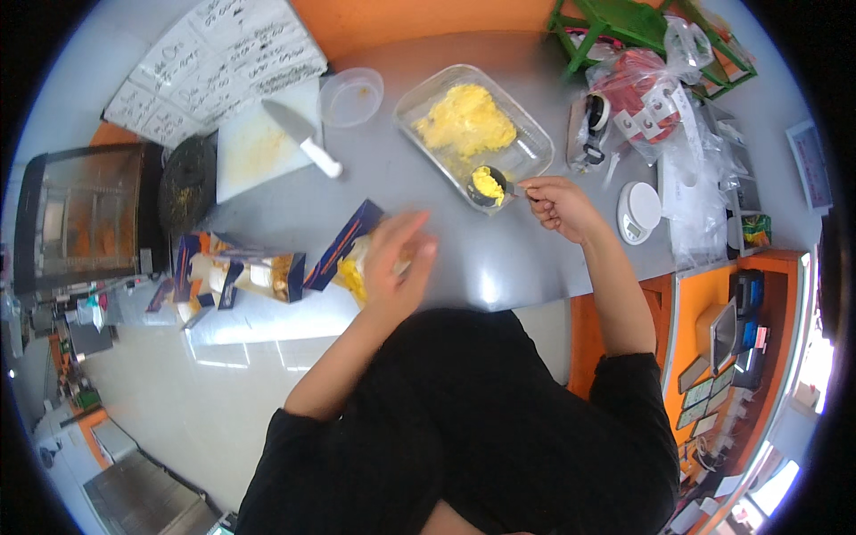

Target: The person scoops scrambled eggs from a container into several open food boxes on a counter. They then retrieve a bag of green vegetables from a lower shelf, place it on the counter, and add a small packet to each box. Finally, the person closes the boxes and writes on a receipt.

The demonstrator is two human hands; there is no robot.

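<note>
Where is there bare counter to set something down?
Bare counter lies between the knife and the clear tray, and, closer in, between the left hand and right hand. Crowded: the near left, with boxes, and the far right, with plastic bags.

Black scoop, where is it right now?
In the head view, the black scoop is slightly right of centre, at the near end of the clear tray, its handle held in the right hand.

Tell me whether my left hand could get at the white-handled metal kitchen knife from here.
Probably yes: nothing covers the knife, and its handle points roughly toward your blurred, seemingly open left hand.
</note>
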